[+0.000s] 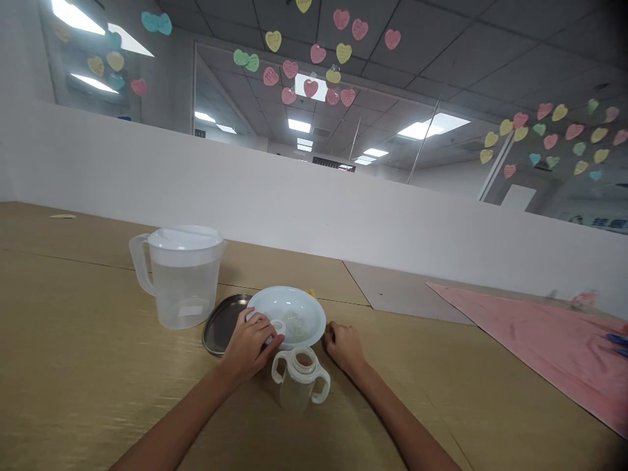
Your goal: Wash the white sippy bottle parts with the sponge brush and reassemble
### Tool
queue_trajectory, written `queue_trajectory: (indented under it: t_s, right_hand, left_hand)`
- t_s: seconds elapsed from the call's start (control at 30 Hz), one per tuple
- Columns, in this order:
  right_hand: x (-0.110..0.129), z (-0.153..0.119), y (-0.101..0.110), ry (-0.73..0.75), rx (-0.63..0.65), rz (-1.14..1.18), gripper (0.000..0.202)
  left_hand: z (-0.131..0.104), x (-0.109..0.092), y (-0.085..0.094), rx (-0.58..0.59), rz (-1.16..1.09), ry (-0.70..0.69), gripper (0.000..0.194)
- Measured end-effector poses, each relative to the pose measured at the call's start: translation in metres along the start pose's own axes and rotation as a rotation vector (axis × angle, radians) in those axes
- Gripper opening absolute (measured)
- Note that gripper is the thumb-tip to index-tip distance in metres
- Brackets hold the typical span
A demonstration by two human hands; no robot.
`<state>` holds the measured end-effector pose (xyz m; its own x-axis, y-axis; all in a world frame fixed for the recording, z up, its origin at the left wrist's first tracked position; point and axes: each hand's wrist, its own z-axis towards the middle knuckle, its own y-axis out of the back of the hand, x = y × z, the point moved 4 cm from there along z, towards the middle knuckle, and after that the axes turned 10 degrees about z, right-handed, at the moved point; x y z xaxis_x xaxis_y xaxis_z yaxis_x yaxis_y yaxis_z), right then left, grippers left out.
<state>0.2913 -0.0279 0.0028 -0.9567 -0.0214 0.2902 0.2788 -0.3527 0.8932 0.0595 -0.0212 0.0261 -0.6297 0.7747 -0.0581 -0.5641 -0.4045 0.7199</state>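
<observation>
My left hand (252, 341) reaches over the left rim of a white bowl (313, 313), its fingers around a small white round part (278, 328). Clear pieces (293, 322) lie in the bowl. Curled on the table beside the bowl's right rim is my right hand (343, 345); whether its fingers hold anything is hidden. A clear cup (296, 391) with two white handles and an open top stands upright in front of the bowl, between my forearms. A dark metal tray (223, 325) lies left of the bowl, partly behind my left hand.
A lidded clear pitcher (184, 288) stands behind the tray on the brown table (88, 347). At the right lie a pink cloth (544, 347) and a blue object (618, 340) at the frame edge. A white partition (304, 203) borders the table's back.
</observation>
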Motion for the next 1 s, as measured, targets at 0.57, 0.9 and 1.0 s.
queue_trajectory:
  t_s: [0.57, 0.9, 1.0]
  right_hand:
    - [0.011, -0.005, -0.005, 0.049, 0.086, -0.041, 0.021]
    - [0.007, -0.006, -0.005, -0.046, 0.028, 0.084, 0.02]
    - [0.004, -0.005, -0.004, -0.079, -0.002, 0.128, 0.015]
  left_hand:
    - [-0.001, 0.019, 0.002, -0.111, 0.018, 0.104, 0.032]
    - [0.004, 0.018, 0.0, 0.102, 0.127, -0.059, 0.029]
    - [0.005, 0.017, 0.003, 0.107, 0.137, -0.07, 0.032]
